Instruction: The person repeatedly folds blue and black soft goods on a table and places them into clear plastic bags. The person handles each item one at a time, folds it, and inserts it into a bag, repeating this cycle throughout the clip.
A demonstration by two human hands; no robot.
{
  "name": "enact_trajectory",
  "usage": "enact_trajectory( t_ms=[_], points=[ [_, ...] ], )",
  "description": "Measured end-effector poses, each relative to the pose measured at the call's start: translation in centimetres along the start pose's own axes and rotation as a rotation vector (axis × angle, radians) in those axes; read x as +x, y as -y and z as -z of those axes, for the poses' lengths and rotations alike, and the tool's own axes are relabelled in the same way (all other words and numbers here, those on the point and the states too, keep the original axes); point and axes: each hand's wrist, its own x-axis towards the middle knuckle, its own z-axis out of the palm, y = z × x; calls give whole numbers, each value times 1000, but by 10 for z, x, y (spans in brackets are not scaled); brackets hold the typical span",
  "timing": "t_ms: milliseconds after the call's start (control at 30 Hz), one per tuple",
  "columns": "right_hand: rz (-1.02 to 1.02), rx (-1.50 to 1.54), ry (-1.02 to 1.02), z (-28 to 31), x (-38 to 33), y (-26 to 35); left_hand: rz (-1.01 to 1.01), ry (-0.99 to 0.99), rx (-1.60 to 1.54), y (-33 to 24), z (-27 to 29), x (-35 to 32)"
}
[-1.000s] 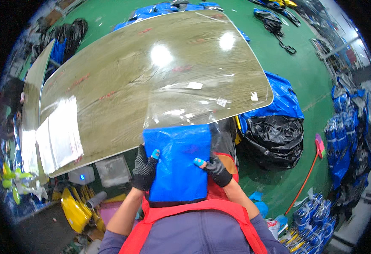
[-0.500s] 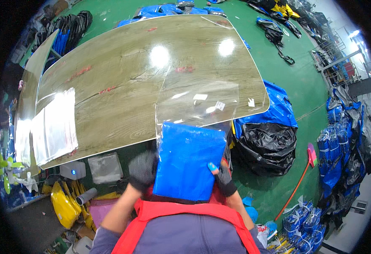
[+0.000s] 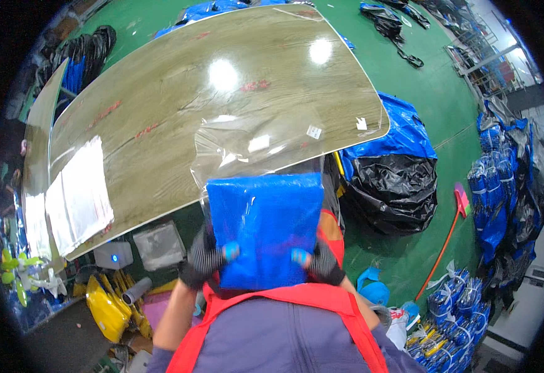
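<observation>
A folded blue tarpaulin (image 3: 265,230) lies flat in front of my chest, partly inside a clear plastic bag (image 3: 225,149). The bag's loose end spreads past the far edge of the tarpaulin and over the table's edge. At the left side my left hand (image 3: 207,261), in a dark glove with a light-blue thumb tip, grips the bundle with its thumb on top. My right hand (image 3: 323,262), gloved alike, clasps the opposite side, thumb also on top. The other fingers of both hands are hidden beneath or behind the bundle.
Ahead stands a wood-patterned table (image 3: 160,93) with a stack of clear bags (image 3: 82,193) at its left. A full blue-and-black sack (image 3: 396,183) is on the right, near a pink-headed broom (image 3: 461,199). Yellow folded sheets (image 3: 105,308) and tied blue bundles (image 3: 452,311) lie lower down.
My left hand has gone from a blurred spot beside the bundle to gripping its left side, thumb on top. The tarpaulin has shifted slightly left, and the bag's loose end has bunched up and moved left.
</observation>
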Motion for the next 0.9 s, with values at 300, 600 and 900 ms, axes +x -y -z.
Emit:
enact_trajectory(
  t_ms=[300,600,900],
  points=[
    [-54,-29,-67,15,-20,-19,-64,22,215,40,-5,-1],
    [55,361,-125,29,24,38,-294,168,319,-14,-3,2],
    [111,-114,-68,5,47,49,-269,238,-64,14,-7,11]
  ],
)
